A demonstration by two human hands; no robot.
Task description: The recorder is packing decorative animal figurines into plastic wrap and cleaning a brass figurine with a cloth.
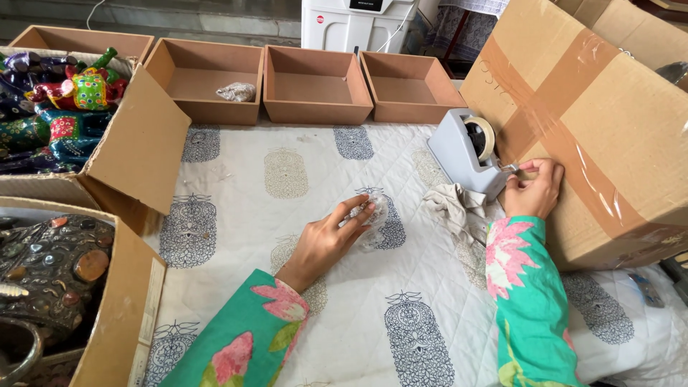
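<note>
My left hand (326,240) rests on a small bundle wrapped in clear bubble wrap (373,218) that lies on the quilted white cloth (287,186). My right hand (534,188) pinches the end of the clear tape at the cutter of a grey tape dispenser (464,154). The dispenser stands against a large taped cardboard box (588,122). A crumpled beige cloth (453,206) lies between my two hands.
Several shallow brown trays (315,89) line the far edge; one holds a wrapped item (236,91). At left, an open carton holds painted figurines (68,97), and a nearer carton (115,315) holds dark ornate metal pieces. A white appliance (355,21) stands behind.
</note>
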